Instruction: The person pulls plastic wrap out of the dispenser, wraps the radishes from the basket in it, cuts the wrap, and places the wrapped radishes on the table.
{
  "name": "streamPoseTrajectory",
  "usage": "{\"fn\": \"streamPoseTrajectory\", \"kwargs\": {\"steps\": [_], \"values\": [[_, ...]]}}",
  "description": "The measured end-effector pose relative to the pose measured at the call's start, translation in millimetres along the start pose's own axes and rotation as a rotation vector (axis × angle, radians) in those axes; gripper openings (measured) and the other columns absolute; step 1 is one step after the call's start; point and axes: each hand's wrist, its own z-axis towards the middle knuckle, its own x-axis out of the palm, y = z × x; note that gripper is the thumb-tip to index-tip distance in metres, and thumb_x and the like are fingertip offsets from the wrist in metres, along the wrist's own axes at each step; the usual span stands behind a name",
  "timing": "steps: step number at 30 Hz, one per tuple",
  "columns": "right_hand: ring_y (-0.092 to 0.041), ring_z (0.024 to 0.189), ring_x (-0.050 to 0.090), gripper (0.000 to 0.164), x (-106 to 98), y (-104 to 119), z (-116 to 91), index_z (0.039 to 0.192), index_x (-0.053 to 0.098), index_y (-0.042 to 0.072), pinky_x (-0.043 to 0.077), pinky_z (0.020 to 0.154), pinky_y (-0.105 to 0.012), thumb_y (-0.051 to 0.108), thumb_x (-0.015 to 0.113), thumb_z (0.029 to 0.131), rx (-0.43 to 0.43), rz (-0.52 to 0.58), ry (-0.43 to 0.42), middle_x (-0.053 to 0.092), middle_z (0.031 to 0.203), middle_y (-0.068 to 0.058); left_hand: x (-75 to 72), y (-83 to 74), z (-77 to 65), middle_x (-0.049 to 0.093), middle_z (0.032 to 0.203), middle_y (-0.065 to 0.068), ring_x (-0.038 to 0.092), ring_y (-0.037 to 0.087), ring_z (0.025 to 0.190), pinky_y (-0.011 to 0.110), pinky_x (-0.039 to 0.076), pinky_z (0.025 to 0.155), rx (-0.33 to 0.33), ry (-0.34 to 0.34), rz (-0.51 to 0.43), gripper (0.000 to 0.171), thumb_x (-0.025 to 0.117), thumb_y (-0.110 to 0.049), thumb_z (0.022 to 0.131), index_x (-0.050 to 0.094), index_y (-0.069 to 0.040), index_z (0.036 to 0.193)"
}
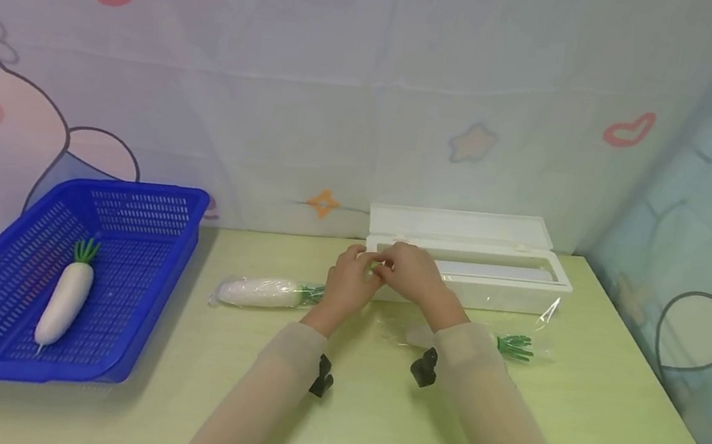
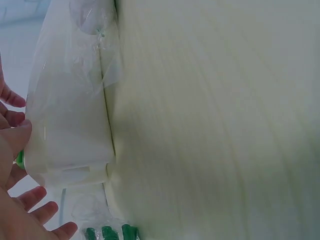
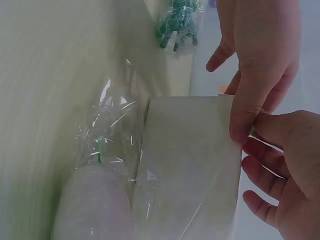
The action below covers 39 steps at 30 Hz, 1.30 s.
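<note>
A long white cling film box (image 1: pixel 503 298) stands at the back of the table with its lid (image 1: pixel 462 227) raised. Inside it a white roll (image 1: pixel 494 270) is visible. At the box's left end my left hand (image 1: pixel 348 282) and right hand (image 1: pixel 416 273) meet. Their thumbs and fingers pinch a small green piece (image 3: pixel 251 131), mostly hidden by the fingertips. Clear film (image 3: pixel 117 120) lies before the box, around a white radish with green leaves (image 1: pixel 514 347), partly behind my right forearm. Left of my hands lies another radish (image 1: pixel 263 292) wrapped in film.
On the left a blue basket (image 1: pixel 134 342) holds one unwrapped white radish (image 1: pixel 65 301). A printed cloth (image 1: pixel 293 90) hangs right behind the table (image 1: pixel 365 438). Dark wrist mounts (image 1: pixel 424 368) sit under both forearms.
</note>
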Motion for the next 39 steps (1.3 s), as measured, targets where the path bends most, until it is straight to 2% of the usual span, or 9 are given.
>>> {"fn": "streamPoseTrajectory", "kwargs": {"steps": [7, 13, 16, 20, 24, 29, 34, 39], "values": [[-0.021, 0.079, 0.060, 0.022, 8, -3, 2, 0.108, 0.072, 0.006, 0.052, 0.075, -0.035, 0.019, 0.064, 0.093, -0.018, -0.068, -0.052, 0.065, 0.090, -0.007, 0.0, 2.5, 1.7, 0.044, 0.144, 0.016, 0.039, 0.036, 0.133, 0.060, 0.037, 0.099, -0.006, -0.014, 0.008, 0.042, 0.061, -0.034, 0.095, 0.062, -0.008, 0.128], [-0.024, 0.083, 0.063, 0.016, 13, -9, -1, 0.100, 0.071, 0.002, 0.053, 0.079, -0.035, 0.014, 0.067, 0.090, -0.051, -0.119, -0.108, 0.065, 0.089, -0.007, 1.7, 3.4, 3.0, 0.048, 0.144, 0.010, 0.040, 0.030, 0.134, 0.055, 0.040, 0.098, 0.050, -0.024, 0.165, 0.046, 0.061, -0.040, 0.093, 0.062, -0.009, 0.127], [-0.024, 0.084, 0.063, 0.014, 14, -12, -2, 0.099, 0.070, 0.001, 0.053, 0.080, -0.035, 0.010, 0.067, 0.088, -0.074, -0.137, -0.125, 0.064, 0.089, -0.008, 1.5, 2.4, 3.6, 0.049, 0.144, 0.007, 0.040, 0.028, 0.135, 0.057, 0.037, 0.101, 0.056, -0.014, 0.226, 0.048, 0.060, -0.042, 0.094, 0.061, -0.011, 0.130], [-0.024, 0.086, 0.062, 0.014, 14, -15, -6, 0.100, 0.069, 0.000, 0.053, 0.082, -0.033, 0.004, 0.067, 0.087, -0.055, -0.156, -0.124, 0.063, 0.091, -0.008, 1.2, 1.2, 2.9, 0.048, 0.145, 0.005, 0.040, 0.026, 0.135, 0.061, 0.032, 0.105, 0.044, -0.001, 0.256, 0.049, 0.058, -0.045, 0.094, 0.060, -0.013, 0.132], [-0.026, 0.089, 0.063, 0.013, 12, -23, -11, 0.100, 0.069, -0.001, 0.053, 0.084, -0.034, 0.003, 0.066, 0.088, -0.049, -0.160, -0.126, 0.064, 0.093, -0.009, 0.4, 1.6, 1.4, 0.047, 0.146, 0.004, 0.040, 0.025, 0.136, 0.061, 0.031, 0.106, 0.039, -0.001, 0.275, 0.050, 0.059, -0.044, 0.094, 0.059, -0.013, 0.133], [-0.030, 0.088, 0.063, 0.010, 1, -56, -30, 0.096, 0.068, -0.004, 0.053, 0.083, -0.038, 0.000, 0.065, 0.087, -0.066, -0.146, -0.191, 0.064, 0.091, -0.013, 0.2, 2.3, 1.0, 0.048, 0.145, 0.004, 0.040, 0.025, 0.136, 0.061, 0.029, 0.107, 0.031, 0.000, 0.279, 0.050, 0.059, -0.045, 0.093, 0.059, -0.013, 0.133], [-0.036, 0.088, 0.061, 0.010, -21, -117, -62, 0.095, 0.066, -0.009, 0.052, 0.082, -0.045, -0.006, 0.062, 0.087, -0.049, -0.143, -0.245, 0.063, 0.091, -0.018, -0.9, 3.2, 0.9, 0.049, 0.145, 0.004, 0.042, 0.025, 0.134, 0.060, 0.029, 0.107, 0.019, -0.011, 0.281, 0.050, 0.059, -0.045, 0.093, 0.060, -0.013, 0.132], [-0.038, 0.081, 0.058, 0.006, -41, -176, -101, 0.089, 0.064, -0.010, 0.049, 0.075, -0.049, -0.011, 0.062, 0.083, -0.039, -0.205, -0.333, 0.059, 0.084, -0.019, 1.6, 3.2, 1.5, 0.048, 0.145, 0.004, 0.042, 0.026, 0.134, 0.060, 0.030, 0.107, 0.042, -0.004, 0.288, 0.050, 0.057, -0.045, 0.094, 0.059, -0.013, 0.133]]}}
